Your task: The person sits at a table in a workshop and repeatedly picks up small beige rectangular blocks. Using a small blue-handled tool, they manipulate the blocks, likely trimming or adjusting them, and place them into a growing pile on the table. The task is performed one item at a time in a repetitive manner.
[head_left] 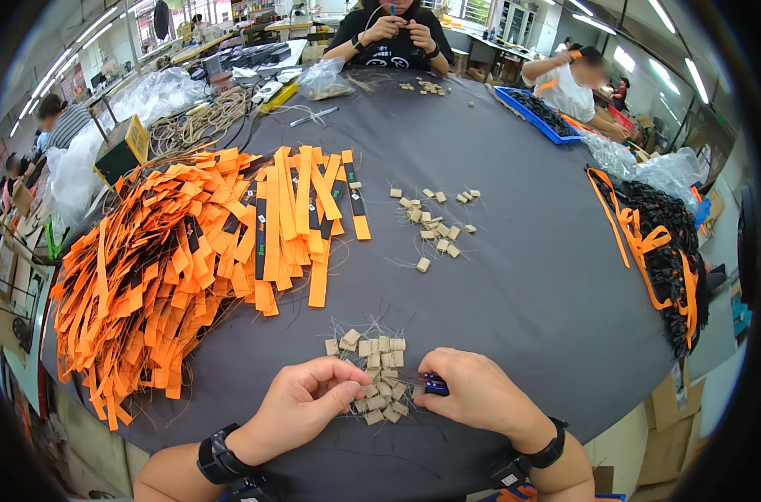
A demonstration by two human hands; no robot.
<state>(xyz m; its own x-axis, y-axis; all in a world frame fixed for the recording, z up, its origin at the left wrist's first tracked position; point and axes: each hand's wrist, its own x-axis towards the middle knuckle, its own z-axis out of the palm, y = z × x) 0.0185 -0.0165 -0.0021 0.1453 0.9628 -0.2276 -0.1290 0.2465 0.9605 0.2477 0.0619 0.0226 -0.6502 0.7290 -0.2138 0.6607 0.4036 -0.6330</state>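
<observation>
At the near middle of the table lies a pile of small beige blocks (pixel 386 361) with fine loose threads sticking out. My left hand (pixel 314 395) is at the pile's left side, thumb and fingertips curled together in a pinch. What is between them, if anything, is too small to make out. My right hand (pixel 474 391) is closed around blue-handled thread snips (pixel 435 385), on the right side of the pile. The snips' blades point left over the blocks, close to my left fingertips. Both wrists wear black bands.
A large heap of orange and black fabric strips (pixel 180 268) covers the left side. Farther off lie more beige blocks (pixel 435 222). Black pieces with orange straps (pixel 669 251) edge the right. Co-workers sit across, near a blue tray (pixel 535 113) and a cord bundle (pixel 201 117).
</observation>
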